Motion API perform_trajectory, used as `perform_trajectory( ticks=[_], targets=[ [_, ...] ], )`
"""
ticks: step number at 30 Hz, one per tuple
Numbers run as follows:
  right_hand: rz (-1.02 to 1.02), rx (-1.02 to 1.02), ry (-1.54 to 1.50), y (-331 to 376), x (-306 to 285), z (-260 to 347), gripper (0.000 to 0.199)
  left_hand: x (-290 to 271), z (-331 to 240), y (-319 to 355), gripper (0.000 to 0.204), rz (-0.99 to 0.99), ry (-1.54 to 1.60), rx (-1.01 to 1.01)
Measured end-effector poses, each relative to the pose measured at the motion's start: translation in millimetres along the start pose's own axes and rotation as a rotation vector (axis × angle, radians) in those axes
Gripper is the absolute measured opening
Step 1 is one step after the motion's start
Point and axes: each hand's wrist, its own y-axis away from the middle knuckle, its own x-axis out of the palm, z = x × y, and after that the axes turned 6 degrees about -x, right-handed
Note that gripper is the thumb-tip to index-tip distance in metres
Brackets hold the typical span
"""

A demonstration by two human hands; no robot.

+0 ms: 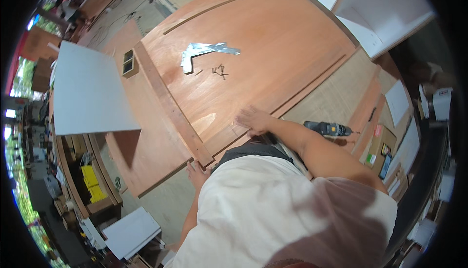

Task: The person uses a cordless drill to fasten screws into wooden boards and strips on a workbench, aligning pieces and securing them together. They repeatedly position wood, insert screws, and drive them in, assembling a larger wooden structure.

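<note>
A large reddish-brown wooden panel lies flat in front of me. My right hand rests palm down on its near edge, fingers spread, holding nothing. My left hand is at the panel's near corner, touching the end of a long wooden strip that runs along the panel's left side; whether it grips anything is unclear. On the panel lie metal brackets and a small heap of dark screws.
A cordless drill lies to the right on a pale board. A white sheet stands to the left, a small wooden frame beside it. A cardboard box sits at the right. White boards lie beyond the panel.
</note>
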Motion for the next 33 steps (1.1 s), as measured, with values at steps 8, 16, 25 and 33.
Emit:
perform_trajectory(
  ticks=[8,16,25,33],
  targets=[
    [-0.186,0.364,-0.024,14.2,-25.8,-37.2,0.089,62.8,109.7,75.7,0.072,0.37,0.569,-0.575],
    [0.105,0.211,0.128,31.0,-22.6,-30.1,0.11,-120.7,-35.6,128.3,0.065,0.93,0.751,-0.549],
    [0.068,0.528,0.035,41.2,-31.1,-32.2,0.094,-93.0,-76.1,-13.7,0.05,0.037,0.093,0.198],
    [-0.032,0.521,-0.02,49.6,-29.6,-34.3,0.09,-74.8,-165.2,-22.3,0.07,0.077,-0.221,0.302]
  ],
)
